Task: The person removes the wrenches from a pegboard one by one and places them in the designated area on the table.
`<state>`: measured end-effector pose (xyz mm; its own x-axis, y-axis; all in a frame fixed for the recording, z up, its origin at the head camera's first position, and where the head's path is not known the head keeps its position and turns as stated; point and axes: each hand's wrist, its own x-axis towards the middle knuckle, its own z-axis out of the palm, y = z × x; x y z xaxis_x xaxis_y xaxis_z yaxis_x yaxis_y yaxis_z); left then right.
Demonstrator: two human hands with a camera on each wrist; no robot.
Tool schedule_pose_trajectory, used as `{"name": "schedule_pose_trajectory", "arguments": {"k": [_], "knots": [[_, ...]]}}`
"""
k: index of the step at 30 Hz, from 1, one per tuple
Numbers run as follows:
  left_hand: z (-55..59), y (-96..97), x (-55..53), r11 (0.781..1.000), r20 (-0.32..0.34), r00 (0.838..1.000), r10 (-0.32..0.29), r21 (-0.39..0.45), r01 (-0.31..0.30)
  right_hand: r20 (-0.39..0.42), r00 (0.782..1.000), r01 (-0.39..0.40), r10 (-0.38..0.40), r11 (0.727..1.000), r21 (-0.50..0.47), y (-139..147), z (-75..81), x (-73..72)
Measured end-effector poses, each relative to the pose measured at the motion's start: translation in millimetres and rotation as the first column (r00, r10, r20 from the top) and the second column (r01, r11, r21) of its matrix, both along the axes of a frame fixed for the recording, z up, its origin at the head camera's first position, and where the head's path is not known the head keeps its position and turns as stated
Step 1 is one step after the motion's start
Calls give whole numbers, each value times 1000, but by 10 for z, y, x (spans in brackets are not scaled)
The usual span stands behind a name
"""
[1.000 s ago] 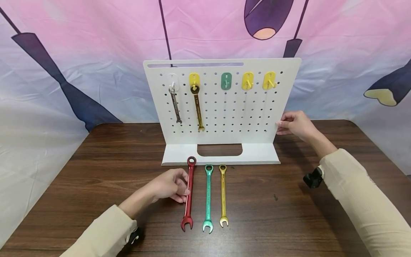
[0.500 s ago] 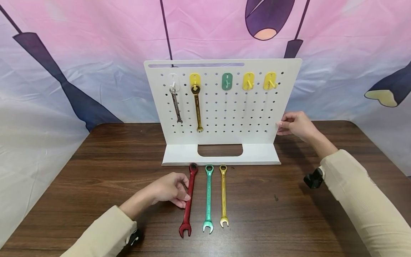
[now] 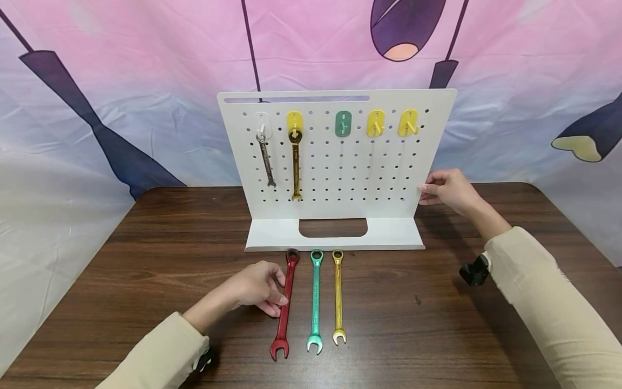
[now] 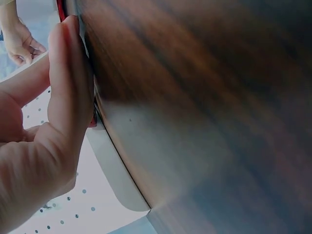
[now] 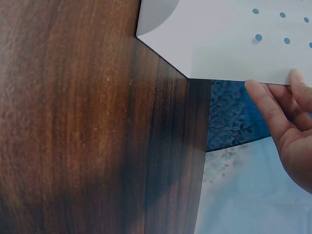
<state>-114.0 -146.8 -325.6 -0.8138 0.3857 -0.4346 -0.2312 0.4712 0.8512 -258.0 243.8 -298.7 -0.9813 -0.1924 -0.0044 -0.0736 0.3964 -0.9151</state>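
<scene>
My left hand (image 3: 257, 286) pinches the red combination wrench (image 3: 283, 329) by the middle of its shaft. Ring end away from me, the wrench lies low over the table just in front of the white pegboard (image 3: 350, 178); whether it touches the wood I cannot tell. In the left wrist view the fingers mostly hide it. At the board's right edge my right hand (image 3: 449, 189) grips between thumb and fingers, as the right wrist view also shows. Beside the red wrench lie a green wrench (image 3: 315, 302) and a gold wrench (image 3: 338, 297), roughly parallel.
A small silver wrench (image 3: 265, 159) hangs from a clear hook, and a darker gold wrench (image 3: 296, 167) from a yellow hook (image 3: 294, 120). To their right, a green hook (image 3: 343, 124) and two yellow ones hold nothing. A patterned cloth (image 3: 146, 108) hangs behind the table.
My left hand and the red wrench have come slightly toward me, its ring end now off the board's base. The hanging gold wrench has swung left at its lower end. The right hand keeps its place.
</scene>
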Motion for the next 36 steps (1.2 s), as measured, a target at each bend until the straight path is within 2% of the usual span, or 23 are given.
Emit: {"name": "schedule_pose_trajectory", "arguments": {"k": [7, 16, 21, 28, 36], "knots": [[-3, -15, -8, 1000, -6, 1000, 17, -10, -17, -1, 1000, -9, 9, 1000, -2, 11, 1, 6], [8, -120, -76, 997, 35, 999, 18, 73, -20, 9, 1000, -11, 11, 1000, -11, 12, -14, -1], [58, -142, -117, 997, 33, 999, 18, 75, -20, 6, 1000, 4, -4, 1000, -15, 4, -18, -4], [109, -144, -193, 997, -3, 1000, 19, 77, -18, 3, 1000, 0, 0, 1000, -10, 5, -8, -5], [147, -139, -338, 996, -81, 997, 13, 84, -6, 3, 1000, 9, -9, 1000, -12, 6, -12, -14]]}}
